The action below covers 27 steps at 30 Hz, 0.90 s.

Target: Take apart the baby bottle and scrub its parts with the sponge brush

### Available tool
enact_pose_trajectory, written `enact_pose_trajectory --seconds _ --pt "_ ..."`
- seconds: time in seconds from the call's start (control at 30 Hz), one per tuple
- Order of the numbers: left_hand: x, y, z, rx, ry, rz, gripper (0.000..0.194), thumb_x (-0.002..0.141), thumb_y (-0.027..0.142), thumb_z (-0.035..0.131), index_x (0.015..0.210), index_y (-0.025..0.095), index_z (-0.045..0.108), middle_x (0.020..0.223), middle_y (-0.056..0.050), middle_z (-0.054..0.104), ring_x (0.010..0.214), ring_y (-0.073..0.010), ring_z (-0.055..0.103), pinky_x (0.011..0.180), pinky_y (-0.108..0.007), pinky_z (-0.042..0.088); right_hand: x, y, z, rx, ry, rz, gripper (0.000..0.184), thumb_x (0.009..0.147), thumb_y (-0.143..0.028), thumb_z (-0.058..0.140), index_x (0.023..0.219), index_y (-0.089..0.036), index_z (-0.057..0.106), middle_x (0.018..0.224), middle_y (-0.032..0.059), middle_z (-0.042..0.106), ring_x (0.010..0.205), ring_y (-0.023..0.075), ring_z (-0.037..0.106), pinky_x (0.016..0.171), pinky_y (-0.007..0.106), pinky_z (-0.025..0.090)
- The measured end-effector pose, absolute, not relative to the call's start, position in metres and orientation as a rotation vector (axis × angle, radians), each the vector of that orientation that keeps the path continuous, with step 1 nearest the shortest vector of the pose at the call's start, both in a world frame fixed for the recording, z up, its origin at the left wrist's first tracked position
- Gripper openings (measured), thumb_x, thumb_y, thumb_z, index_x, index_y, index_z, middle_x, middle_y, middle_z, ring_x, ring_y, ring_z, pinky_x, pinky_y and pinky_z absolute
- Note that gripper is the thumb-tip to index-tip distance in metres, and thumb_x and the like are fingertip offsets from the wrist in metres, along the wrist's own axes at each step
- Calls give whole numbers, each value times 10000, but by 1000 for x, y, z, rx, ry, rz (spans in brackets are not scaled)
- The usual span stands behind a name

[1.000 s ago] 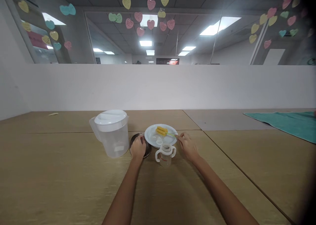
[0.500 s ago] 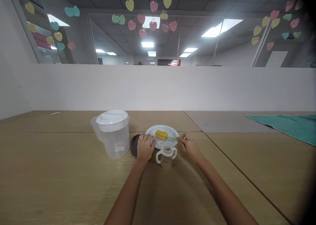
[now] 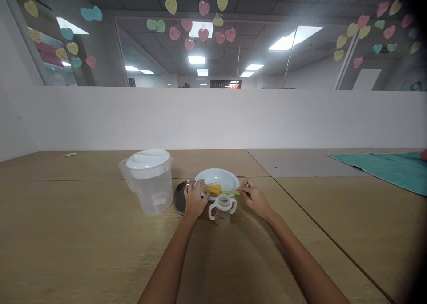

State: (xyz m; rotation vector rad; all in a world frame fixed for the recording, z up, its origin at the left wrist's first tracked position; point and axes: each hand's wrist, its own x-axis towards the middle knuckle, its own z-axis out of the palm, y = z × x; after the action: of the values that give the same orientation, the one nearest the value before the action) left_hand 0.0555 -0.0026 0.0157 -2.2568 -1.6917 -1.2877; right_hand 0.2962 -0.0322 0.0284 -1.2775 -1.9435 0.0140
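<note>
A sponge bottle brush with a yellow head [image 3: 213, 189] and a green handle lies low over the white plate [image 3: 223, 176]. Thumb and fingertips of my right hand [image 3: 255, 200] pinch the end of its handle. My left hand [image 3: 195, 200] curves round the left end of the sponge, thumb in front and fingers behind; how firmly it presses cannot be made out. In front of the plate stands a clear cup [image 3: 222, 216], lidless, with two white handles. Left of the plate, partly behind my left hand, is a round metal dish [image 3: 179, 199].
A clear pitcher [image 3: 154, 193] with a white lid stands to the left. At the far right lies a green cloth [image 3: 383, 168], with a skin-toned bit at the frame edge above it. A small pale piece [image 3: 69, 154] lies near the wall [image 3: 200, 117].
The brush has moved left and slightly towards me, its sponge now at my left hand. A skin-toned bit has appeared at the right edge. The whole view has shifted slightly.
</note>
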Motion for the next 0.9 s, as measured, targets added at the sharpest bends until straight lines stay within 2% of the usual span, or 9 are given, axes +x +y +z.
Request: enact_pose_trajectory --seconds 0.1,0.27,0.47,0.63,0.73,0.8,0.9 --pt "56 -3 17 -2290 -1542 -1389 351 806 343 542 1134 217 547 1154 -80 621 1149 -249 502 1016 -455 315 291 -31 24 -1254 -1979 33 309 880 -214 382 963 -190 679 913 55 577 767 131 578 707 238 441" --pt "68 -9 20 -2598 -1316 -1547 325 858 233 416 1164 200 520 1161 -76 604 1094 -183 546 962 -351 417 282 -31 15 -1225 -2059 9 326 915 -235 343 1053 -183 633 952 66 609 807 144 597 716 236 458" --pt "75 -15 24 -2418 -1233 -1657 338 871 185 361 1161 197 534 1267 -84 533 1220 -193 448 1061 -392 328 276 -34 14 -1158 -2007 -35 339 926 -237 325 1097 -193 614 994 73 626 863 152 606 743 245 476" --pt "61 -8 21 -2147 -1373 -1849 374 901 268 368 1250 174 462 1300 -114 500 1240 -216 423 1060 -410 316 277 -36 22 -1052 -1810 131 321 910 -298 380 1035 -194 657 992 73 648 908 164 602 781 267 477" --pt "58 -5 20 -2055 -1437 -2022 364 919 344 358 1215 179 491 1237 -113 547 1168 -216 485 1013 -407 363 275 -37 27 -1012 -1646 400 336 859 -407 475 963 -169 687 918 79 660 693 138 597 607 244 480" --pt "58 -5 23 -2031 -1471 -2109 364 932 360 329 1201 187 504 1202 -106 572 1120 -205 522 976 -391 398 272 -37 30 -1033 -1514 608 395 794 -476 549 956 -145 690 732 54 647 487 91 499 460 217 408" --pt "59 -9 27 -2042 -1446 -2060 348 931 352 355 1197 185 504 1150 -106 601 1064 -199 559 926 -368 442 270 -38 33 -1038 -1342 846 482 705 -512 638 968 -111 680 462 -20 518 394 66 405 417 196 355"
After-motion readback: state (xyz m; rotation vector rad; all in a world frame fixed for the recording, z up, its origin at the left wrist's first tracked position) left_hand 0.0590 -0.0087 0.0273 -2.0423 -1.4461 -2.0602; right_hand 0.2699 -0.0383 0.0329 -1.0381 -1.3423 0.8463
